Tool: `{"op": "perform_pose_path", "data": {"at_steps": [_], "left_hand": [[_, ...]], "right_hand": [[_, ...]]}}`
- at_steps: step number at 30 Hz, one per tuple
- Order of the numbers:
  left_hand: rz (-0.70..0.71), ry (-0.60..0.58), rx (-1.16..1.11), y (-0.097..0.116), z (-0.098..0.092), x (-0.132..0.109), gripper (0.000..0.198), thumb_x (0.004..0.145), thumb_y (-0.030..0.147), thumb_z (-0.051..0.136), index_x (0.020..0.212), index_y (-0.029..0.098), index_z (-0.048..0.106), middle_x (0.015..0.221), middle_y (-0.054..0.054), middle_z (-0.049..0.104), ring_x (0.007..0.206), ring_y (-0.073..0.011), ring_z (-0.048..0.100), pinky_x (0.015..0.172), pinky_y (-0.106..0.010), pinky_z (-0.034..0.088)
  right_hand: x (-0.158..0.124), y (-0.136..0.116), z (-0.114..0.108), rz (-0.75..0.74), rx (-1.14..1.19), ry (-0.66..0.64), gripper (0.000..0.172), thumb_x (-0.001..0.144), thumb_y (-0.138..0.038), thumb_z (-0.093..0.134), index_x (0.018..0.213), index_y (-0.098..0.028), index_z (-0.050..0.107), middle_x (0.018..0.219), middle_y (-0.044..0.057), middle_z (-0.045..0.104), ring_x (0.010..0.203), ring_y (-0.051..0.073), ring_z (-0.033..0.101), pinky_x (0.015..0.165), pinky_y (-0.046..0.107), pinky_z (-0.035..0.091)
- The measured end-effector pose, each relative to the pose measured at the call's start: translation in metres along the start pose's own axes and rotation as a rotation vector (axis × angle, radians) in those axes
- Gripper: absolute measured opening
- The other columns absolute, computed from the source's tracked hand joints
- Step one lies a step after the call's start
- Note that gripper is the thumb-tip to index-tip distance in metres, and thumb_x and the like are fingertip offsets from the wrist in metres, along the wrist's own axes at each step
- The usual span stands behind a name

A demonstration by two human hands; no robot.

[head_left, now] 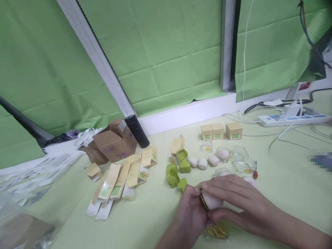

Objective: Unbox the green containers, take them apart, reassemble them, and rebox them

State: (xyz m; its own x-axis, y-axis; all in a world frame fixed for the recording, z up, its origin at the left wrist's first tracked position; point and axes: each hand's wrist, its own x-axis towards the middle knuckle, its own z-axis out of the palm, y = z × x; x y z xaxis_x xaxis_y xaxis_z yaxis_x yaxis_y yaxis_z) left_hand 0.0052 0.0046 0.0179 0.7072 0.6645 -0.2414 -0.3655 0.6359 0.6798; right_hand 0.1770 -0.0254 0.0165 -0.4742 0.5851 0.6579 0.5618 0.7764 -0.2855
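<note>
In front of me, both hands are closed around a small white rounded case (213,200) with a dark yellow-green edge on its left side. My left hand (192,211) grips that edge with thumb and fingers. My right hand (240,199) presses over the white side from the right. Just below them sits a clear container (218,231) holding thin yellow strands, partly hidden by the hands. Green square-shaped pieces (172,175) lie beyond my left hand. Several white rounded pieces (202,163) stand in a row behind the hands, near clear plastic cups (241,155).
Flattened yellow cartons (120,180) lie in a pile at left, before an open brown cardboard box (116,141) and a black cylinder (137,131). Closed small boxes (233,131) stand at the back. A white power strip (293,119) with cables lies at the right.
</note>
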Motion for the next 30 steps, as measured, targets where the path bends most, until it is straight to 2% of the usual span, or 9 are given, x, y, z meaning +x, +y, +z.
{"op": "perform_pose_path", "data": {"at_steps": [2,4,8,11,16,21,28,30], "left_hand": [[0.059,-0.004,0.082,0.001,0.001,0.000,0.041,0.066,0.039,0.064,0.094,0.016,0.047,0.078,-0.005,0.061,0.049,-0.0047,0.039,0.045,-0.018,0.022],[0.090,0.012,0.170,0.003,0.002,0.002,0.049,0.061,0.036,0.074,0.096,0.019,0.045,0.078,-0.003,0.061,0.044,-0.0018,0.037,0.041,-0.016,0.021],[0.158,0.038,0.239,0.002,-0.002,0.006,0.050,0.063,0.042,0.073,0.098,0.017,0.048,0.073,0.000,0.058,0.041,-0.0047,0.043,0.035,-0.017,0.030],[0.184,0.057,0.223,0.000,-0.003,0.007,0.053,0.061,0.046,0.073,0.099,0.017,0.048,0.072,0.000,0.057,0.041,-0.0035,0.040,0.035,-0.017,0.029],[0.137,0.118,0.339,-0.007,-0.002,0.005,0.052,0.061,0.045,0.075,0.095,0.019,0.046,0.074,0.002,0.057,0.042,-0.0001,0.033,0.040,-0.017,0.023],[0.066,0.117,0.376,-0.009,-0.004,0.008,0.054,0.059,0.049,0.074,0.091,0.019,0.043,0.071,0.004,0.055,0.040,0.0006,0.028,0.039,-0.018,0.016],[-0.031,0.066,0.441,-0.005,-0.007,0.012,0.048,0.062,0.049,0.071,0.087,0.020,0.041,0.048,0.012,0.041,0.036,-0.0014,0.022,0.038,-0.020,0.010],[-0.045,0.068,0.429,-0.002,-0.005,0.011,0.047,0.062,0.047,0.071,0.087,0.020,0.041,0.051,0.010,0.045,0.036,-0.0015,0.024,0.038,-0.020,0.010]], "right_hand": [[0.002,0.000,-0.006,0.113,0.062,0.017,0.050,0.083,-0.026,0.062,0.129,-0.023,0.041,0.123,0.008,0.057,0.117,0.021,0.050,0.095,0.033,0.045],[0.005,0.000,-0.013,0.164,0.117,0.005,0.039,0.083,-0.024,0.061,0.120,-0.026,0.048,0.123,0.006,0.057,0.116,0.019,0.051,0.093,0.030,0.047],[0.010,0.002,-0.019,0.119,0.161,-0.052,0.033,0.082,-0.019,0.061,0.113,-0.027,0.053,0.115,0.002,0.063,0.109,0.016,0.057,0.091,0.025,0.048],[0.012,0.002,-0.016,0.110,0.149,-0.028,0.030,0.082,-0.015,0.057,0.110,-0.025,0.054,0.114,0.003,0.064,0.107,0.017,0.059,0.089,0.027,0.049],[0.012,-0.004,-0.003,0.129,0.082,0.096,0.023,0.070,-0.006,0.053,0.085,-0.023,0.052,0.092,0.005,0.065,0.083,0.017,0.063,0.070,0.028,0.053],[0.013,-0.006,0.008,0.037,-0.067,0.226,0.023,0.059,-0.007,0.047,0.075,-0.022,0.047,0.077,0.003,0.062,0.062,0.015,0.057,0.047,0.023,0.044],[0.009,-0.003,0.015,0.108,-0.007,0.237,0.020,0.054,-0.007,0.045,0.068,-0.021,0.045,0.072,0.003,0.058,0.061,0.014,0.053,0.047,0.023,0.041],[0.009,-0.004,0.013,0.135,0.044,0.214,0.020,0.055,-0.006,0.046,0.068,-0.021,0.045,0.073,0.002,0.057,0.062,0.014,0.052,0.049,0.023,0.041]]}}
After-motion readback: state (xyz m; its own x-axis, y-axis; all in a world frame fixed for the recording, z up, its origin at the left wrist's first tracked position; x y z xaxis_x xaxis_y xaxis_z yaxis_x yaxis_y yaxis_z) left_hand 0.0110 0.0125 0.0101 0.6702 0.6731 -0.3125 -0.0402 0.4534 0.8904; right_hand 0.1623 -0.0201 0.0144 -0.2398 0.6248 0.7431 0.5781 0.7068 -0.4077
